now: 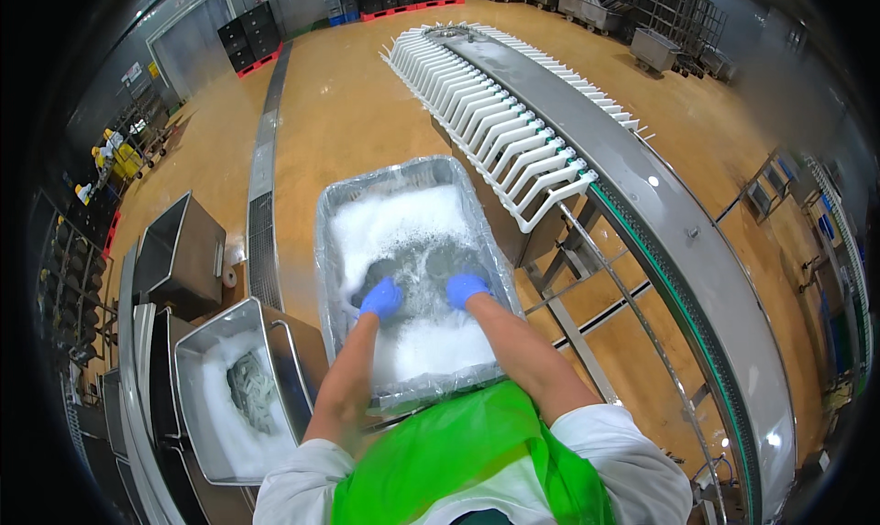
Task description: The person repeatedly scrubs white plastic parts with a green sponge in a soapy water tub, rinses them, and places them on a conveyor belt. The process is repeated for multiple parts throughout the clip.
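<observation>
In front of me stands a rectangular tub (328, 223) lined with clear plastic film, holding white foam (403, 215) and churned grey water (422, 282). My left hand (381, 299), in a blue glove, is closed at the water's surface toward the tub's left side. My right hand (466, 290), gloved the same way, is closed on the right side, a short way apart from the left. Dark rounded shapes show in the water just beyond both hands. Water and foam hide the fingertips and whatever they grip.
At the left, a steel bin (189, 415) holds foam and pale pieces in water, with a taller steel bin (183, 250) behind it. A curved conveyor (678, 213) with white angled arms (500, 140) runs along the right. A drain channel (261, 223) crosses the tan floor.
</observation>
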The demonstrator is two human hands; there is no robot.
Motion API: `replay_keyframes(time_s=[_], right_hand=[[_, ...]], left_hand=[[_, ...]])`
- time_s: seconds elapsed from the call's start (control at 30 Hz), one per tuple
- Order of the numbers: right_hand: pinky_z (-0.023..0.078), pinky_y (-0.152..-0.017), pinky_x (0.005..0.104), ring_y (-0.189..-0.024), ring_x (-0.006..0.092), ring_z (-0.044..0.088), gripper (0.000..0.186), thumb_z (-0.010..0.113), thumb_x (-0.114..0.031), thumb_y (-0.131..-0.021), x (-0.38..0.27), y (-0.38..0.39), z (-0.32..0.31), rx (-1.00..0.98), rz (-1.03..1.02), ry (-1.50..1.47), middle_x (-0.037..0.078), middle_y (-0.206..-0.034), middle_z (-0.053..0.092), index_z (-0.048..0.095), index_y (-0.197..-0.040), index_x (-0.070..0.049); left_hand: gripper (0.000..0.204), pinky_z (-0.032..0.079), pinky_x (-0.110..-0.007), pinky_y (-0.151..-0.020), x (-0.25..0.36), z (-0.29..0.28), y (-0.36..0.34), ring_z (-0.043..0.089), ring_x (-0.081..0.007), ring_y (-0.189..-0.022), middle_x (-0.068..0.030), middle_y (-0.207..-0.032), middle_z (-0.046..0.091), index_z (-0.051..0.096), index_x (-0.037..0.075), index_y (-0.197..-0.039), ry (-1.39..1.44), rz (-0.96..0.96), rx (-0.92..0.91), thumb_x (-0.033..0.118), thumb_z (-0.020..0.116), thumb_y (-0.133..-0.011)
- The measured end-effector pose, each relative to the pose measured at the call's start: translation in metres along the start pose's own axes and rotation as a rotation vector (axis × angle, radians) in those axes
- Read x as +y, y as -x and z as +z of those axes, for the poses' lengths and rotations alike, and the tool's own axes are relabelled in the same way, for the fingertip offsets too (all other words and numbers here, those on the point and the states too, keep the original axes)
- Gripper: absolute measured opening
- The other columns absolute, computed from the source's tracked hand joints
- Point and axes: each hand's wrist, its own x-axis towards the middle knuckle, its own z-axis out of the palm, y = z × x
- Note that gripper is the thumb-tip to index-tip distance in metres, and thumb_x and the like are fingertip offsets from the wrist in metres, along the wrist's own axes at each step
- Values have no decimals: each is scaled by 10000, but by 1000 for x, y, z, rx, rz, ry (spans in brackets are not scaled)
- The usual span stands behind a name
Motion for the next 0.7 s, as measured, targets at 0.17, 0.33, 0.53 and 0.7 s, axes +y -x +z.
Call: replay_keyframes(time_s=[0.17,0.33,0.53,0.7], right_hand=[[560,-614,385,-802,255,664,411,479,-92,-769,-27,-37,-126,-539,378,-991,148,-1060,657,639,-1140,-14],[459,-910,482,-1013,424,609,420,512,-343,-884,-33,-32,-148,-219,228,-499,253,-1062,643,583,-1227,-110],[570,-725,427,-799,286,692,406,490,-400,-938,-40,-25,-165,-705,520,-1381,146,-869,691,633,-998,-25],[568,-595,371,-542,178,578,303,452,-318,-977,-64,-17,-168,-580,731,-1979,43,-637,567,604,-909,-64]], left_hand=[[430,435,-529,-875,57,-44,5,545,-498,-1012,-336,-1094,568,461,-17,-1197,270,-133,60,297,438,-905],[387,482,-533,-725,159,-115,19,639,-419,-792,-267,-807,642,503,22,-1068,132,-8,142,373,454,-910],[325,491,-477,-647,137,-127,27,639,-379,-704,-186,-729,644,606,86,-899,36,-60,76,345,421,-962],[425,483,-474,-682,115,-105,17,618,-392,-755,-164,-796,652,652,91,-854,357,32,236,395,379,-973]])
